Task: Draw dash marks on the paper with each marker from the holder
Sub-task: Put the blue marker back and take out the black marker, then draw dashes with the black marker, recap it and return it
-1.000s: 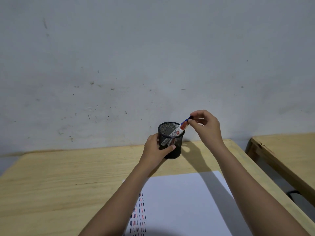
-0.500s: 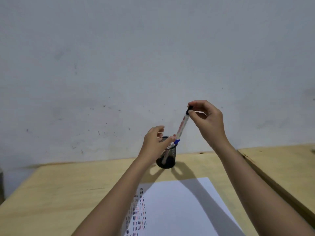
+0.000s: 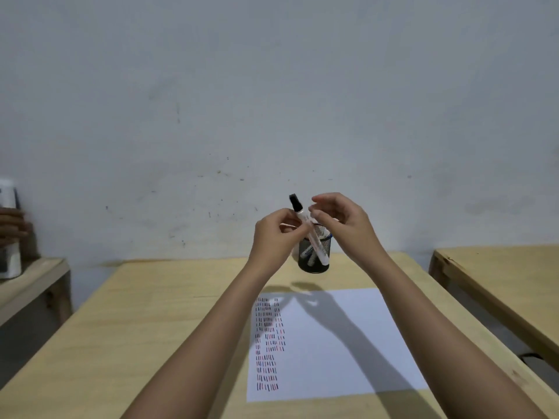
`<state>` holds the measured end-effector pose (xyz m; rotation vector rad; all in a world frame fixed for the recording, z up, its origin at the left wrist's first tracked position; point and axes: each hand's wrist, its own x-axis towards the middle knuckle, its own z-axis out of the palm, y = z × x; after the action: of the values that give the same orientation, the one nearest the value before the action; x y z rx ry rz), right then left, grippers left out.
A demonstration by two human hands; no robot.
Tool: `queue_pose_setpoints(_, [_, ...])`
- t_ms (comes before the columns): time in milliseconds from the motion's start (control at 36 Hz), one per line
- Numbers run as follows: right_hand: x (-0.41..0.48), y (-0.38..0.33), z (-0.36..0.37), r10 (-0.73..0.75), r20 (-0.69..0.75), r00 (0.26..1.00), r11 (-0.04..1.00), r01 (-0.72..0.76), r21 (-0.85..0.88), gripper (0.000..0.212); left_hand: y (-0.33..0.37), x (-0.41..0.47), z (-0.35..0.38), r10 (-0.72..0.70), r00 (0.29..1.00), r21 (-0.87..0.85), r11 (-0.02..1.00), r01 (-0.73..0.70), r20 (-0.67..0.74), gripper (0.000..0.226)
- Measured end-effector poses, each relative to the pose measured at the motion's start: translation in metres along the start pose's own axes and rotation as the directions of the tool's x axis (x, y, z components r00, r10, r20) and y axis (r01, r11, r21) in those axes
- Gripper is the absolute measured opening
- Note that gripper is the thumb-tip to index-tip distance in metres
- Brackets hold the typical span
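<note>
A white marker (image 3: 303, 217) with a black cap pointing up is pinched in my left hand (image 3: 272, 237), raised above the table. Its lower end crosses in front of the black mesh holder (image 3: 314, 267), which stands on the table just behind the paper and has more markers inside. My right hand (image 3: 348, 225) hovers right beside the marker, fingers loosely spread and thumb tip close to the barrel. The white paper (image 3: 332, 343) lies below my forearms, with columns of red, black and blue dash marks along its left side.
The wooden table (image 3: 151, 328) runs up to a pale wall. A second wooden table (image 3: 499, 273) stands to the right across a gap. On the left is a low bench (image 3: 30, 276) with a white container (image 3: 9, 261) and another person's hand (image 3: 12, 225).
My right hand lifted the marker out of the holder. The left hand left the holder's rim and took the marker's barrel, and the right hand let go of the cap end.
</note>
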<state>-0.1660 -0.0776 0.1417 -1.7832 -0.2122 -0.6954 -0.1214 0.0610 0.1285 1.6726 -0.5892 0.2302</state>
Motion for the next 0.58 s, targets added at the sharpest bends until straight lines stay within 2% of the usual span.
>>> queue_pose_setpoints(111, [-0.017, 0.019, 0.007, 0.131, 0.114, 0.985, 0.991, -0.129, -0.024, 0.011, -0.002, -0.01, -0.013, -0.137, 0.988, -0.277, 0.954, 0.112, -0.074, 0.009])
queue_pose_setpoints(167, [-0.023, 0.025, 0.01, 0.151, 0.129, 0.98, 0.987, -0.157, 0.04, 0.013, -0.003, -0.015, -0.019, -0.206, 0.977, -0.433, 0.887, 0.159, -0.063, 0.003])
queue_pose_setpoints(250, [-0.03, 0.029, 0.014, 0.192, 0.116, 0.974, 0.965, -0.21, 0.16, 0.015, -0.008, -0.022, -0.025, -0.258, 0.966, -0.552, 0.809, 0.201, -0.027, 0.003])
queue_pose_setpoints(361, [-0.038, 0.032, 0.018, 0.25, 0.125, 0.96, 0.924, -0.275, 0.267, 0.005, -0.021, -0.033, -0.035, -0.284, 0.959, -0.585, 0.779, 0.227, -0.006, 0.017])
queue_pose_setpoints(472, [-0.044, 0.039, 0.02, 0.28, 0.107, 0.954, 0.888, -0.3, 0.349, 0.01, -0.034, -0.042, -0.05, -0.285, 0.958, -0.57, 0.783, 0.249, 0.027, 0.005])
queue_pose_setpoints(528, [-0.046, 0.041, 0.024, 0.323, 0.085, 0.943, 0.833, -0.326, 0.447, 0.009, -0.04, -0.045, -0.055, -0.264, 0.964, -0.532, 0.81, 0.246, 0.044, 0.005])
queue_pose_setpoints(583, [-0.049, 0.043, 0.033, 0.416, 0.06, 0.907, 0.731, -0.373, 0.572, 0.007, -0.043, -0.048, -0.056, -0.24, 0.968, -0.46, 0.854, 0.243, 0.066, 0.006])
